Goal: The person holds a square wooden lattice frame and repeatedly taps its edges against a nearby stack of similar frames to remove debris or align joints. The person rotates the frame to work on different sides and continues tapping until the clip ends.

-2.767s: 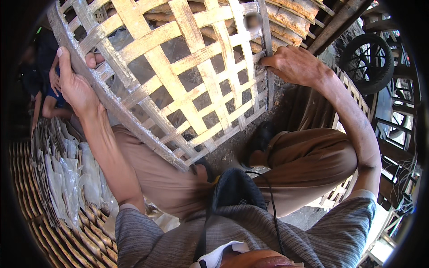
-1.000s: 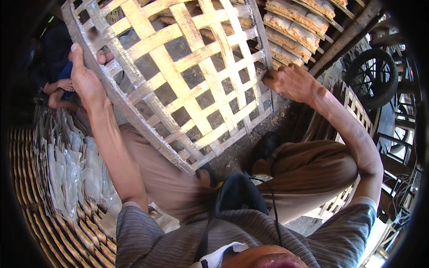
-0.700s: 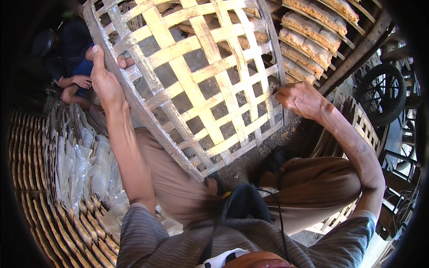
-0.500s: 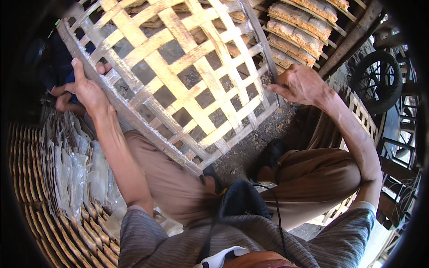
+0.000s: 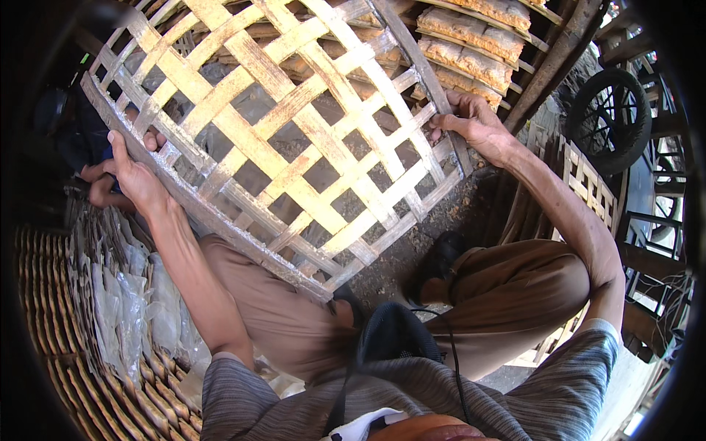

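A woven bamboo tray (image 5: 301,128), an open lattice of flat pale strips with darker wooden side rails, is held up tilted above my knees. My left hand (image 5: 143,176) grips its left rail, with the thumb on the near side and fingertips showing through the gaps behind. At the opposite rail my right hand (image 5: 474,128) pinches the edge, thumb in front and fingers curled round it. Nothing lies on the lattice. Through its gaps I see the dark ground and something translucent, partly hidden.
Slatted racks of orange-brown slabs (image 5: 471,33) stand at the far right. On the left are stacked trays (image 5: 44,287) and crumpled clear plastic sheets (image 5: 121,287). Another person's hands (image 5: 99,180) show beyond my left wrist. A black wheel (image 5: 609,121) and more lattice trays (image 5: 588,184) are at right.
The tray has shifted slightly left and downward with both hands. My right hand has moved in, its fingers now wrapping the right rail more closely.
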`<state>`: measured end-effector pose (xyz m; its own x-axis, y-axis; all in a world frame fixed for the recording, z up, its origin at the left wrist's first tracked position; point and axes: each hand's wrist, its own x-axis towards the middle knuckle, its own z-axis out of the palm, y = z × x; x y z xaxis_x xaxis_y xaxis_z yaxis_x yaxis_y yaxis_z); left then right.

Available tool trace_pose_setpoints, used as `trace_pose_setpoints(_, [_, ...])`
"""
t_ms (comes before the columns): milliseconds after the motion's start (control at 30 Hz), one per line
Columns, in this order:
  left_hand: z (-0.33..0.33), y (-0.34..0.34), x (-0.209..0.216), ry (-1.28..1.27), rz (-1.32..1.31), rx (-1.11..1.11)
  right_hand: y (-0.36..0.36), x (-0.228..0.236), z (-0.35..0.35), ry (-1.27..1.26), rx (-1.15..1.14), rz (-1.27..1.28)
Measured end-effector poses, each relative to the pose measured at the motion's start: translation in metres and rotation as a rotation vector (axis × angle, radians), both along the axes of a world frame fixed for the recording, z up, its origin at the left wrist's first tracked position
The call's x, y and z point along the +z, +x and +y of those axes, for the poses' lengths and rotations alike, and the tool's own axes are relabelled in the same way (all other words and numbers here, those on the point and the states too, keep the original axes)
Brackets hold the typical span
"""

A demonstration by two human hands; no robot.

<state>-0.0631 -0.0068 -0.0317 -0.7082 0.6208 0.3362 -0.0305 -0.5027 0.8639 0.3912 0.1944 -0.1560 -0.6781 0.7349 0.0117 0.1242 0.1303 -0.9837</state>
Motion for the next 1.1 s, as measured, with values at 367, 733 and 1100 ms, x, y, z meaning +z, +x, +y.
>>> trace_pose_setpoints(367, [-0.002,0.009,0.002,-0.032,-0.007,0.011,-0.004,0.031,-0.009,0.349,-0.022,-0.357])
trace_pose_setpoints(733, [-0.005,0.015,0.006,0.003,0.013,-0.029,-0.005,0.02,-0.003,0.066,0.073,-0.142])
trace_pose_setpoints(1100, [-0.011,-0.04,-0.009,0.013,0.04,-0.219,0.006,0.025,-0.004,-0.045,0.08,-0.043])
